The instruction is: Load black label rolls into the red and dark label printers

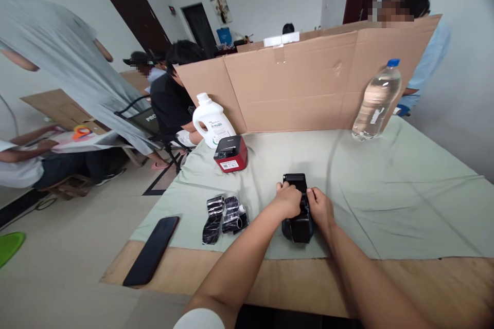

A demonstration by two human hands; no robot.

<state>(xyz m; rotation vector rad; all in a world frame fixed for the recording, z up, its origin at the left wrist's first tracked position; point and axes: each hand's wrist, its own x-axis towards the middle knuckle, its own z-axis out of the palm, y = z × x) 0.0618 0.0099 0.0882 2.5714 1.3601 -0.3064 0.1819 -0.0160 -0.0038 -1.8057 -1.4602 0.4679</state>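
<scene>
A black handheld device [298,229], looking like a portable printer or card terminal, lies on the green cloth in front of me. My left hand [289,200] reaches over its middle from the left, with curled fingers closed on it; the fingertips are partly hidden. Along the right edge, my right hand [320,208] grips the same device, thumb up near its upper part. To the left lie shiny black strips with rolled ends, one strip [213,220] beside another [232,216]. Beyond them stands a small red and black box-shaped device [231,154] with a white label.
A white jug [212,121] stands behind the red device. A clear bottle with a blue cap [376,103] leans by the cardboard screen [293,87] at the back. A dark phone [152,251] lies at the table's left edge. Several people are around the room.
</scene>
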